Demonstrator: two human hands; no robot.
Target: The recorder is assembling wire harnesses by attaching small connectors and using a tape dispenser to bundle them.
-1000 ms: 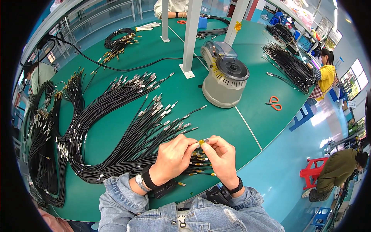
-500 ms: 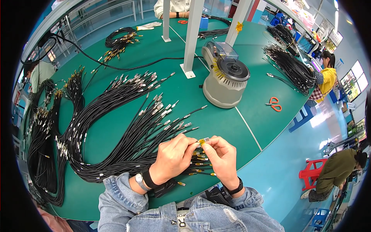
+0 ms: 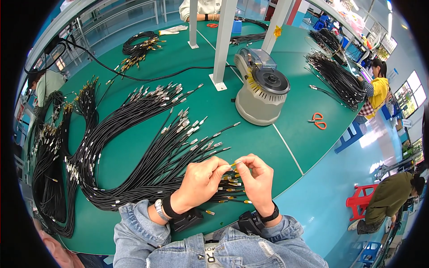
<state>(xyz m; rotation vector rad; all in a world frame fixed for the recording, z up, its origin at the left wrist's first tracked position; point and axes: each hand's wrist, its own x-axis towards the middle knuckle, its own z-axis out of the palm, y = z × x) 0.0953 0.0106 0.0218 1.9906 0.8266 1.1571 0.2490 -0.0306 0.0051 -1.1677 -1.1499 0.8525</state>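
My left hand point(image 3: 201, 179) pinches a cable end point(image 3: 234, 164) that carries a bit of yellow tape. From the other side my right hand point(image 3: 256, 177) has thumb and finger closed on the same end, covering most of its metal connector. Under and beside both hands lies a large bundle of black cables point(image 3: 147, 167) with silver connectors, fanned toward me. Several cable ends with yellow tape point(image 3: 230, 190) rest just below my fingers. Which cable the held end belongs to is hidden by my hands.
A grey round tape dispenser point(image 3: 261, 100) stands beyond my hands on the green table point(image 3: 178, 53), near white metal posts point(image 3: 219, 73). Orange-handled scissors point(image 3: 318, 121) lie to the right. More cable bundles point(image 3: 335, 82) lie farther off. Other people sit or bend around the room.
My right fingers have shifted slightly and now cover the connector that showed before. The yellow tape shows less between my fingertips. Both hands stay in almost the same place.
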